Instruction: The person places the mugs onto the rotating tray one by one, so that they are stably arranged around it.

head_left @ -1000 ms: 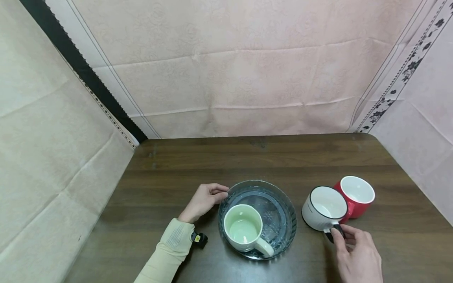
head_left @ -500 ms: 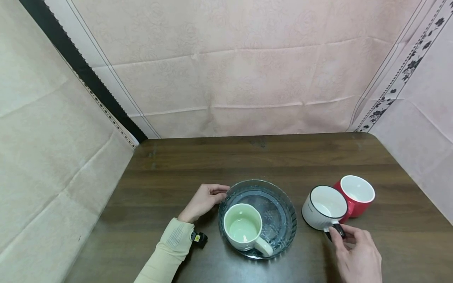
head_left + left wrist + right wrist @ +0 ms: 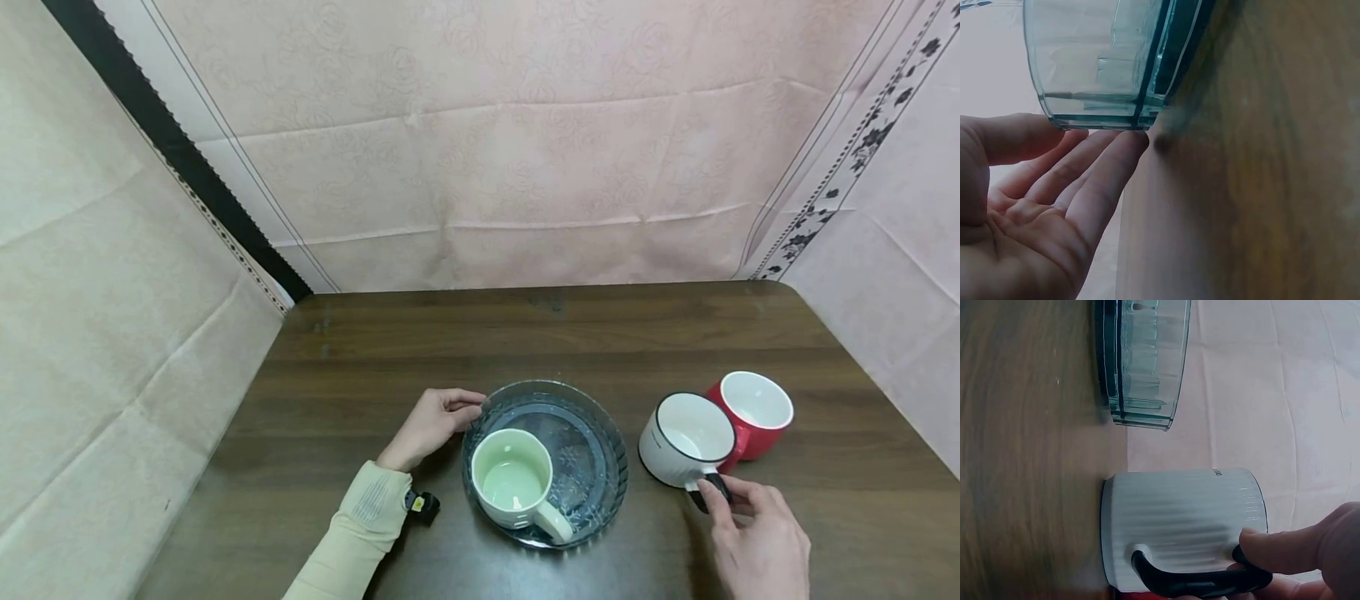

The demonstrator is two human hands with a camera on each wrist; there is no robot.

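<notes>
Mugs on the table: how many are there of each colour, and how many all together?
Green mug: 1, standing in the glass dish
White mug with a black rim: 1
Red mug, white inside: 1
Total: 3 mugs

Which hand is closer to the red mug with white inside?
Right. The right hand is just in front of the red mug; the left hand is farther left, touching the round bluish glass dish.
</notes>
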